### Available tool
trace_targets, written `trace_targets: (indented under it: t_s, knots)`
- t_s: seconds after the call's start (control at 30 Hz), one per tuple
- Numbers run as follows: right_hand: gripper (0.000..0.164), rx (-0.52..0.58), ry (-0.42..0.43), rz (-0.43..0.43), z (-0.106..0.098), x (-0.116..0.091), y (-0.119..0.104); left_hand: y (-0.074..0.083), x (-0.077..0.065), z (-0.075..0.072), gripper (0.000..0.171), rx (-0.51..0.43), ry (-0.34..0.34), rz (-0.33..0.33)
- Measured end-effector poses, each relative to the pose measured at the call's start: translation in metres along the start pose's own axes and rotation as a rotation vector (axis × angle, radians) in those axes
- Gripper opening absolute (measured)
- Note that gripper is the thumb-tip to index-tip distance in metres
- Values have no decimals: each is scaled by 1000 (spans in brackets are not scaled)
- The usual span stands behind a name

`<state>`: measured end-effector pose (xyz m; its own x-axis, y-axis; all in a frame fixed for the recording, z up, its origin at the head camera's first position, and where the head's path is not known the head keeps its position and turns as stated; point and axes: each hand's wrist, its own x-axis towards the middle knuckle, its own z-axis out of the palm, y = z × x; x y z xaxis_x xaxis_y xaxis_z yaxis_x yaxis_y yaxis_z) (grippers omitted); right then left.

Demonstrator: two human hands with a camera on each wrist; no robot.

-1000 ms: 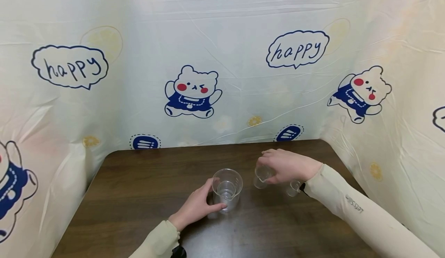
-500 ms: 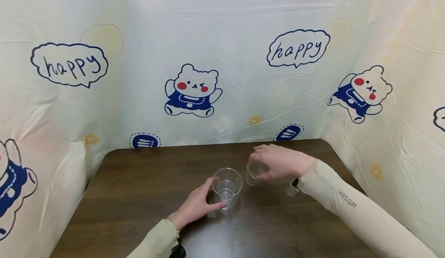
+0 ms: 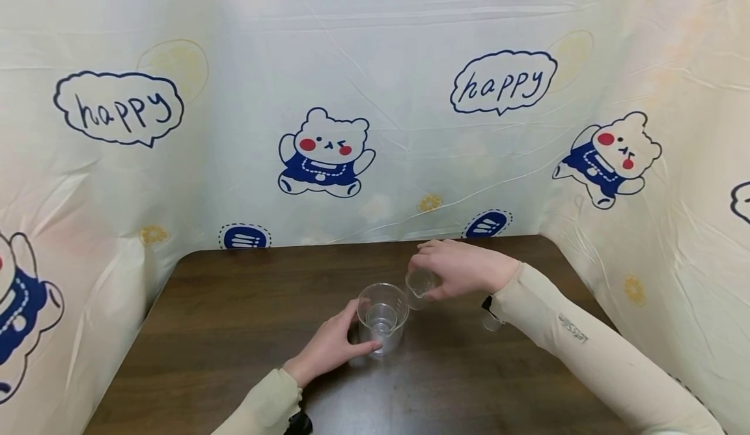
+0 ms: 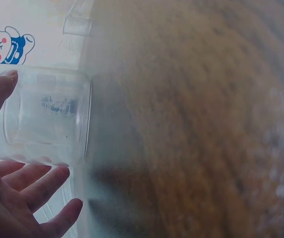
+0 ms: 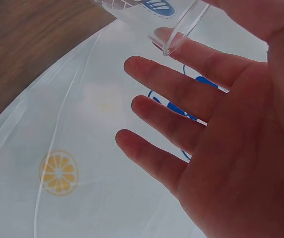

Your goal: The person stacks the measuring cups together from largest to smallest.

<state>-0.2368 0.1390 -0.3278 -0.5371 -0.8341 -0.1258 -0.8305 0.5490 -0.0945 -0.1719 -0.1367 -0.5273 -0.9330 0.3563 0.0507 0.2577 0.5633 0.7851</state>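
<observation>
My left hand [image 3: 331,347] grips a large clear glass beaker [image 3: 400,308] low on its side, thumb in front and fingers behind. Inside that beaker stands a smaller one [image 3: 381,321]. Just to the right, my right hand [image 3: 465,267] pinches another small beaker [image 3: 419,286] at its rim between thumb and index finger. The other right fingers [image 5: 171,119] spread straight, off the glass, in the right wrist view. Seen from the left wrist, the large beaker [image 4: 47,114] lies between the thumb and the fingers.
Partly hidden under my right wrist, another small glass vessel [image 3: 491,322] sits on the dark wooden table [image 3: 234,331]. A pale printed curtain [image 3: 410,161] with bears closes off the back and both sides.
My right hand has moved left with the small beaker, bringing it close to the large beaker. The left hand and large beaker have stayed in place.
</observation>
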Motion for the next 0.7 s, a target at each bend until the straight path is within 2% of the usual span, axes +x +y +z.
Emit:
trace_targets:
  t_s: [0.43,0.7]
  knots:
    - [37,3,-8,-37,-2,18,-6,-2,2,0,83,15,-1,5]
    - [40,15,-40,-20,-1,26,-12,-1,2,-1,84,4,-11,5]
